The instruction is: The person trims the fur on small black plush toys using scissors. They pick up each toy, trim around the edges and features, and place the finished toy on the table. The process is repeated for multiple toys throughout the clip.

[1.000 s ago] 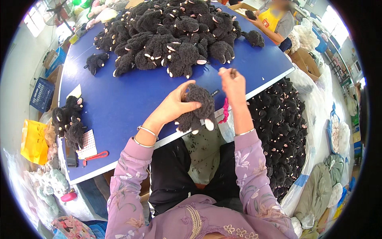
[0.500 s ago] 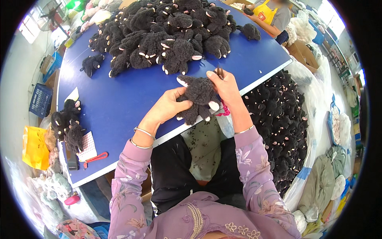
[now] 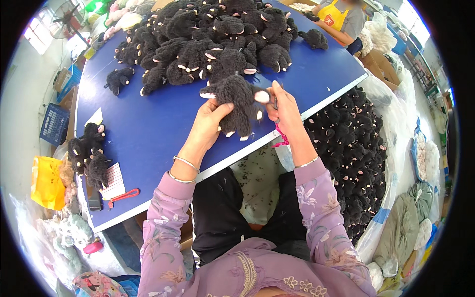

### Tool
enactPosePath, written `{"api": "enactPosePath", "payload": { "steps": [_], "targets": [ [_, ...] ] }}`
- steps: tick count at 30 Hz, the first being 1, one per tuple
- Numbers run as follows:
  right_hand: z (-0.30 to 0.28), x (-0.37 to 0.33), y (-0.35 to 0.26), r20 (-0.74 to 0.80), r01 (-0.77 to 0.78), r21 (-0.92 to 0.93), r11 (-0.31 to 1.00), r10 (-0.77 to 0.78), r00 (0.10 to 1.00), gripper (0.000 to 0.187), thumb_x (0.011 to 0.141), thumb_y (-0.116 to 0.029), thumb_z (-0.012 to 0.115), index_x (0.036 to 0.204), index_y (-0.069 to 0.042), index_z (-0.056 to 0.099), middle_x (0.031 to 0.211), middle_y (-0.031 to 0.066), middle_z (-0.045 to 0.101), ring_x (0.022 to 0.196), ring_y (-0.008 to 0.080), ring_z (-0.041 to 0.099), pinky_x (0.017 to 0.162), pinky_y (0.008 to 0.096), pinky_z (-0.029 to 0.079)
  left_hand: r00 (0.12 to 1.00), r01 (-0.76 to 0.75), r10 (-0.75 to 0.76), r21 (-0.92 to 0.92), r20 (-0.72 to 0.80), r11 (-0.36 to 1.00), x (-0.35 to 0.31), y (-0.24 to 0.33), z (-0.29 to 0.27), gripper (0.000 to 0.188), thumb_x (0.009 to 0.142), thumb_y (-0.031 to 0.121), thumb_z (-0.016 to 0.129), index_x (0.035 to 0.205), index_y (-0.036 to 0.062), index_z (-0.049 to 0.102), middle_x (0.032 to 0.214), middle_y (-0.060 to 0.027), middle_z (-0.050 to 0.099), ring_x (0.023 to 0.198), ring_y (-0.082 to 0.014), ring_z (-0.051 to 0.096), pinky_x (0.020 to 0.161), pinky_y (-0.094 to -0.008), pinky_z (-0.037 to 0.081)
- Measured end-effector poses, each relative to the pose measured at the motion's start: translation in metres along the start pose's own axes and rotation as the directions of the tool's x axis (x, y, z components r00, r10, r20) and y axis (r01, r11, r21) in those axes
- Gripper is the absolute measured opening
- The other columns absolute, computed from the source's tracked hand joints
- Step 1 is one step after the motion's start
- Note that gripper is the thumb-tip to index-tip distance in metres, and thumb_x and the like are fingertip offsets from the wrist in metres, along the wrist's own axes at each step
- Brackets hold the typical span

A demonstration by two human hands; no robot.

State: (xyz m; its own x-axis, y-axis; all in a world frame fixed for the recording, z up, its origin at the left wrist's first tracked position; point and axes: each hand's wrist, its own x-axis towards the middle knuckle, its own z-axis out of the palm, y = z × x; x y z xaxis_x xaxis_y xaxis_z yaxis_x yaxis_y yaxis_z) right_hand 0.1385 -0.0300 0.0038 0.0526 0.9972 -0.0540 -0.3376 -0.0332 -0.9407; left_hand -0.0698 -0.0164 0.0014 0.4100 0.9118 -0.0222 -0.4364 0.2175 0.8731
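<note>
A black plush toy (image 3: 235,101) with pale ears and feet hangs over the near edge of the blue table. My left hand (image 3: 205,123) is closed on its side, the thumb lying across the fleece. Beside the toy's right ear, my right hand (image 3: 288,111) is closed around a small dark metal tool; its kind is mostly hidden by the fingers. From that hand a bright pink braided cord (image 3: 281,134) dangles near the wrist. Just beyond the toy rises a large heap of similar black plush toys (image 3: 193,52).
Right of the table, a clear plastic-lined container holds many black toys (image 3: 346,158). Several more toys (image 3: 89,148) sit at the left, near a dotted card (image 3: 115,182) and a red strap (image 3: 123,196). A co-worker in a yellow apron (image 3: 332,18) stands at the far right.
The toy has been raised and turned, moving slightly left and away from me. My right hand has come off the toy's head to beside its ear.
</note>
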Motion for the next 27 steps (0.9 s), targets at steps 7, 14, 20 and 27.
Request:
{"api": "enactPosePath", "payload": {
  "steps": [7,14,20,27],
  "targets": [
    [0.022,-0.013,0.004,0.152,0.175,-0.298,0.939,-0.134,0.979,0.032,0.091,-0.026,0.061,0.104,0.002,0.057,0.086,0.0006,0.058,0.068,0.0052,0.048,0.06,0.0225,0.041,0.994,-0.004,-0.008,-0.118,-0.108,0.993,0.002,0.002,0.002,0.031,0.095,0.019,0.052,0.117,-0.0024,0.055,0.11,-0.0126,0.063,0.096,-0.021,0.064,0.085,-0.0336,0.052],
    [0.027,-0.016,0.003,0.222,0.114,-0.173,0.978,-0.074,0.972,0.04,0.081,-0.014,0.071,0.114,0.004,0.056,0.101,0.0045,0.061,0.092,0.0097,0.056,0.085,0.0261,0.046,0.975,-0.008,-0.031,-0.175,-0.219,0.984,0.006,-0.004,-0.007,0.031,0.096,0.025,0.052,0.109,-0.0024,0.06,0.104,-0.0099,0.065,0.091,-0.0179,0.063,0.079,-0.0305,0.051],
    [0.012,-0.006,0.006,0.06,0.039,-0.306,0.951,-0.022,0.998,0.019,0.087,-0.016,0.064,0.096,0.0,0.059,0.074,0.0011,0.06,0.057,0.0038,0.047,0.051,0.0198,0.037,0.94,-0.118,0.027,-0.251,-0.339,0.961,0.002,0.007,-0.002,0.036,0.1,0.026,0.044,0.109,-0.0057,0.059,0.105,-0.0119,0.064,0.092,-0.0185,0.062,0.081,-0.031,0.05],
    [0.021,-0.011,0.018,0.127,0.315,-0.32,0.893,-0.29,0.949,0.027,0.083,-0.018,0.071,0.097,-0.001,0.056,0.08,-0.0004,0.056,0.063,0.0027,0.044,0.055,0.0189,0.037,0.918,-0.198,0.16,-0.071,-0.363,0.978,0.005,0.002,0.006,0.039,0.101,0.028,0.042,0.112,-0.0057,0.058,0.105,-0.0117,0.064,0.09,-0.0167,0.063,0.08,-0.0291,0.051]
  ]
}}
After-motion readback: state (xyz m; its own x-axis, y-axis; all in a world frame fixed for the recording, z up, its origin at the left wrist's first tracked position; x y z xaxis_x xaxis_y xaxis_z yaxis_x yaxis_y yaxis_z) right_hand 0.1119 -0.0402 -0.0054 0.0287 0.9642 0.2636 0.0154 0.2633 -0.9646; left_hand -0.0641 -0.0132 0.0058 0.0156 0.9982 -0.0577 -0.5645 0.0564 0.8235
